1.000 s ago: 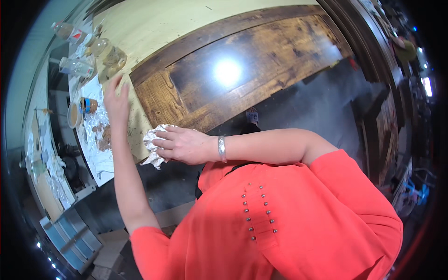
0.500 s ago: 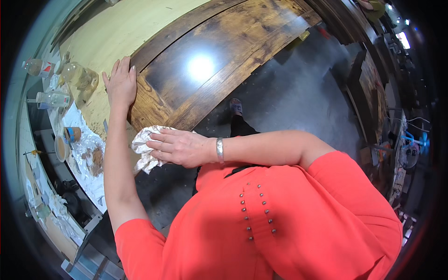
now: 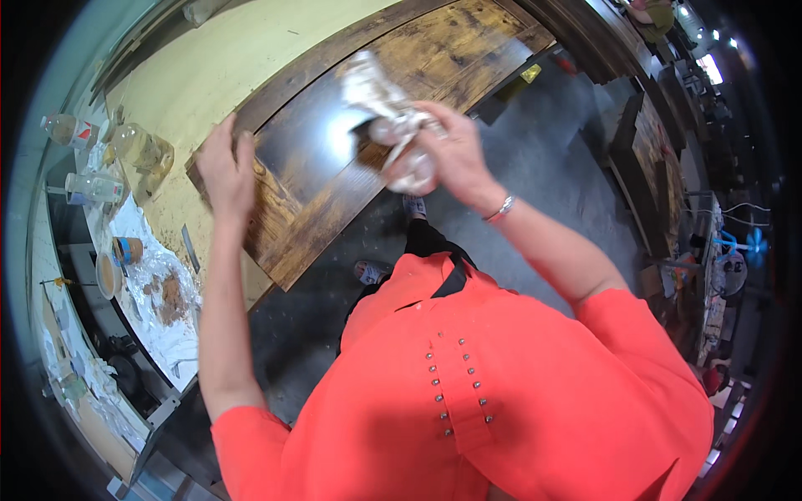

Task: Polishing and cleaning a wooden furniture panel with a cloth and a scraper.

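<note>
A brown wooden panel (image 3: 322, 196) with a framed border and glossy dark grain lies on the worktable. My left hand (image 3: 227, 175) is at the panel's left end, its thumb over the top and its slightly blurred fingers curled at the edge. In my right hand (image 3: 458, 159) is a crumpled whitish cloth (image 3: 380, 96) with brown stains, gripped above the panel's near edge. Part of the cloth hangs over the panel's middle, smeared by motion. Whether it touches the wood I cannot tell.
Clear plastic bottles (image 3: 96, 188) and a larger jar (image 3: 142, 149) stand at the table's left side. Below them, foil (image 3: 159, 338) holds brown powder, near a small cup (image 3: 128, 250). Dark wooden panels (image 3: 639, 163) stand at the right, and a blue fan (image 3: 752, 242) is beyond.
My right hand has carried the cloth up and right from the panel's near left corner. The panel's left end has shifted nearer to me. My left hand has changed from flat to curled.
</note>
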Demonstrator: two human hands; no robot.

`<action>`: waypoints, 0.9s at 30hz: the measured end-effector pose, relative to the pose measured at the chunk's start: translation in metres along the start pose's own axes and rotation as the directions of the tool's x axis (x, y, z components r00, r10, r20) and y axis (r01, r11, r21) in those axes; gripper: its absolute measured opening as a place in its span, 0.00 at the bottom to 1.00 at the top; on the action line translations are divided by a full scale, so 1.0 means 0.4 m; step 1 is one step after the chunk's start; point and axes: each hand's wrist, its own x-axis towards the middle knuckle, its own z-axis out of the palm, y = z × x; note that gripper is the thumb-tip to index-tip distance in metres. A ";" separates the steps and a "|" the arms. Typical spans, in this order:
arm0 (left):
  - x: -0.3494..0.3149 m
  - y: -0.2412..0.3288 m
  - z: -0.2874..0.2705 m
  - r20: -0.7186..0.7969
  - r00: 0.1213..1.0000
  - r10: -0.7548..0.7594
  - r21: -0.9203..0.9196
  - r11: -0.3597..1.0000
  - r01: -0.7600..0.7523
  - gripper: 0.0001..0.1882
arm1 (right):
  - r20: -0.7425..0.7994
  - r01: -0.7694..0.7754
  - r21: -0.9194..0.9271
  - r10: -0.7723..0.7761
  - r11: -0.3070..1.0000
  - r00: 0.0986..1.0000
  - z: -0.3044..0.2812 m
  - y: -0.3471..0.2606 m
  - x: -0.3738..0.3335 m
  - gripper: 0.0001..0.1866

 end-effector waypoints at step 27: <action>-0.388 0.253 -0.030 -0.401 0.794 -0.457 0.261 0.774 0.577 0.07 | 0.749 0.787 -0.317 -0.370 0.528 0.550 -0.105 0.115 0.189 0.33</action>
